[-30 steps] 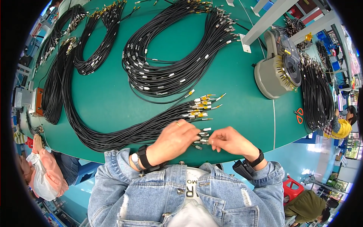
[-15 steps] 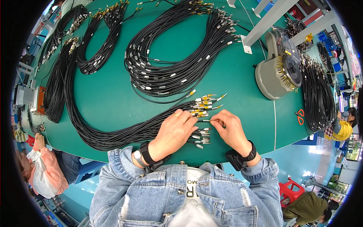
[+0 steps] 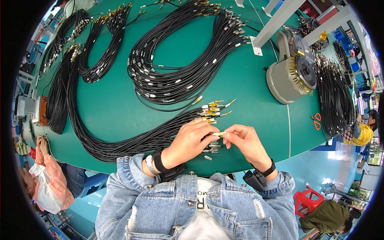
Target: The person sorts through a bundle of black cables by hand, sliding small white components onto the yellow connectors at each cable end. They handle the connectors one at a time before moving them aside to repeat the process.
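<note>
Between my two hands is one cable end (image 3: 219, 134), showing white and yellow at its tip. My left hand (image 3: 193, 139) is closed, thumb and forefinger pinching this cable just behind its end. Opposite it, my right hand (image 3: 245, 143) pinches the tip with thumb and forefinger. A long bundle of black cables (image 3: 120, 145) curves in from the left and passes under my left hand. Beyond my fingers, yellow-wrapped cable ends (image 3: 212, 107) fan out; more silver-tipped ends (image 3: 213, 149) lie on the nearer side, partly hidden by my hands.
On the green table (image 3: 248, 88) lies a large looped cable bundle (image 3: 172, 86), with smaller bundles (image 3: 98, 72) farther left. A grey round tape dispenser (image 3: 286, 80) stands at right, near orange-handled scissors (image 3: 317, 121) and a hanging cable bundle (image 3: 334, 96). A metal frame foot (image 3: 256, 46) stands behind.
My hands have come closer together, and the left hand now pinches the cable near its end. That end has risen slightly off the others. The view has shifted a little.
</note>
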Demonstrator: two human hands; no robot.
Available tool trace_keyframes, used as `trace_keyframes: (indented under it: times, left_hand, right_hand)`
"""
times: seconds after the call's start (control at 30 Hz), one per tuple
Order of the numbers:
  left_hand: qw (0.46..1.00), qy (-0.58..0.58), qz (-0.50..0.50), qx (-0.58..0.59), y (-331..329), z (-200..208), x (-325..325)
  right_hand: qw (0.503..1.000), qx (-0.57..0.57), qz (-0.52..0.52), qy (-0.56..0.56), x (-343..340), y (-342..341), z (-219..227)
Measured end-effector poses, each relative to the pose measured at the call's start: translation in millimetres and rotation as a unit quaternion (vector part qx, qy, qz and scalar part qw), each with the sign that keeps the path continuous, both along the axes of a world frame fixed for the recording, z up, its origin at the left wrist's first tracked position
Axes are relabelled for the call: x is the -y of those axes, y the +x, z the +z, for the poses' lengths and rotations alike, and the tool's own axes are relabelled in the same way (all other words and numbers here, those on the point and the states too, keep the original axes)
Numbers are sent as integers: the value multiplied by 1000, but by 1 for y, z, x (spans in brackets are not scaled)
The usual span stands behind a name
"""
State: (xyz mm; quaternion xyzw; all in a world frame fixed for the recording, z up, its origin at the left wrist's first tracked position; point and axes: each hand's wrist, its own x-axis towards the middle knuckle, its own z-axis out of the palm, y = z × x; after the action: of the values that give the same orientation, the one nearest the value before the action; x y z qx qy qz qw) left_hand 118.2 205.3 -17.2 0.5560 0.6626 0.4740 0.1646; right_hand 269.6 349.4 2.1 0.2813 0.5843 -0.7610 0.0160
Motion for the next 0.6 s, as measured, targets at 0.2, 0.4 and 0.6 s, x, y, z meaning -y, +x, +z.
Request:
trace_keyframes:
  times: [0.2,0.4,0.6]
  left_hand:
    - [999,-1,14,-43,4,3,3]
    - [999,-41,18,6,6,7,4]
    - [1000,-2,18,-11,9,5,4]
  right_hand:
    - [1000,6,7,-29,-1,0,-1]
    - [1000,17,18,-7,0,0,-1]
    - [998,38,44,24,-1,-1,6]
